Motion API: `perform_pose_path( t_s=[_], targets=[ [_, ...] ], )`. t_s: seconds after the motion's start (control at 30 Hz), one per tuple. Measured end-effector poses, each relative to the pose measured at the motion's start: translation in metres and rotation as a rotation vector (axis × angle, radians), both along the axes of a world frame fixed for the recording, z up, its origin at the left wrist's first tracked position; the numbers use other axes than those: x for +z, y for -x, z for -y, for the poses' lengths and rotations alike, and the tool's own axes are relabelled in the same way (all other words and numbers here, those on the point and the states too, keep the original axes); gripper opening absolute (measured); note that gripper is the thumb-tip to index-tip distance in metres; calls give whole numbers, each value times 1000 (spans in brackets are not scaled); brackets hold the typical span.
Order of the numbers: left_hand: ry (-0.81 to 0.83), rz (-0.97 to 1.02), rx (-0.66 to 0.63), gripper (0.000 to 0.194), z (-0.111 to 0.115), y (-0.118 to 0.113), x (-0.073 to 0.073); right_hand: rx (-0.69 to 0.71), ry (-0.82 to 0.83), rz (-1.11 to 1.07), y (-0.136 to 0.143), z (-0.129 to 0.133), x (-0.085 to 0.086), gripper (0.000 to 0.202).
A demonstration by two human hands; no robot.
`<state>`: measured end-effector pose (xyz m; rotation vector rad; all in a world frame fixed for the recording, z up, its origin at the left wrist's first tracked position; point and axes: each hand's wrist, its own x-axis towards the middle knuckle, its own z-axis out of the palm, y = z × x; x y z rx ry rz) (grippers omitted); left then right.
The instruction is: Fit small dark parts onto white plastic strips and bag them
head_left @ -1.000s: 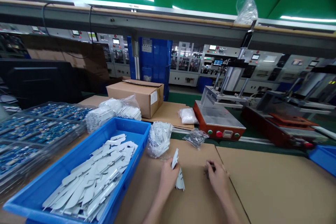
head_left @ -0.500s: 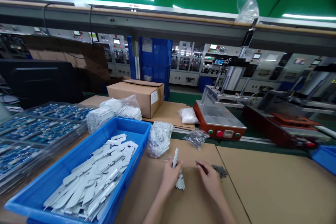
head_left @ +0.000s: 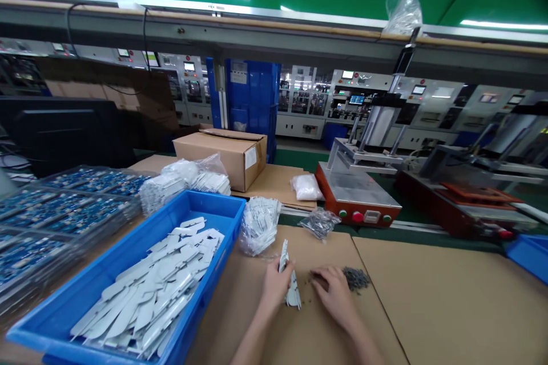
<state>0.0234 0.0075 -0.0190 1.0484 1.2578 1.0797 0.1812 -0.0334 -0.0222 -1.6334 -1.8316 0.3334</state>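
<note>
My left hand (head_left: 274, 284) is closed around a narrow white plastic piece (head_left: 283, 255), whose upper end sticks out past the fingers. Another white plastic piece (head_left: 293, 293) lies on the cardboard just right of that hand, partly under it. My right hand (head_left: 335, 292) rests low over the cardboard with fingers bent and thumb drawn in. Its fingertips are among a few tiny dark parts (head_left: 309, 300) scattered there, and whatever they pinch is too small to make out. Beside its knuckles sits a heap of small dark grey parts (head_left: 356, 278).
A blue bin (head_left: 201, 291) of white plastic pieces stands on the left, beside trays of blue circuit boards (head_left: 68, 211). Behind my hands are a bag of white pieces (head_left: 260, 225), a bag of grey parts (head_left: 319, 222) and an orange-based press (head_left: 355, 197). Cardboard (head_left: 462, 302) covers the bench.
My right hand has shifted left and down onto the cardboard, towards my left hand. Tiny dark parts now show scattered between the hands. My left hand keeps its white piece.
</note>
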Motion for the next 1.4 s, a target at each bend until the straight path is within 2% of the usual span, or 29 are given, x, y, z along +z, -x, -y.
perform_pose_path(
  t_s=[0.2, 0.57, 0.73, 0.87, 0.97, 1.1, 1.27, 1.33, 1.4],
  targets=[
    [3, 11, -13, 27, 1, -2, 2, -60, 17, 66, -1, -3, -8, 12],
    [1, 37, -25, 30, 2, -2, 2, -48, -3, -58, -5, -1, -4, 13],
    [-48, 54, -91, 24, 6, -3, 7, -40, 88, -497, 3, -2, 0, 23],
    [-79, 57, -240, 28, 11, -4, 11, 31, 143, -719, 17, -1, 1, 27],
    [-83, 60, -259, 25, 13, -4, 13, 109, 196, -892, 26, 1, 3, 28],
    [-91, 57, -258, 25, 14, -4, 12, 73, 82, -858, 29, 5, 11, 25],
    [-69, 39, -292, 24, 13, -4, 10, 81, -95, -558, 25, 9, 20, 20],
    [-24, 130, -299, 24, 15, -5, 9, 55, -115, -519, 24, 9, 19, 20],
    [22, 309, -303, 29, 16, -6, 9, 3, -114, -545, 23, 8, 16, 21]
  ],
)
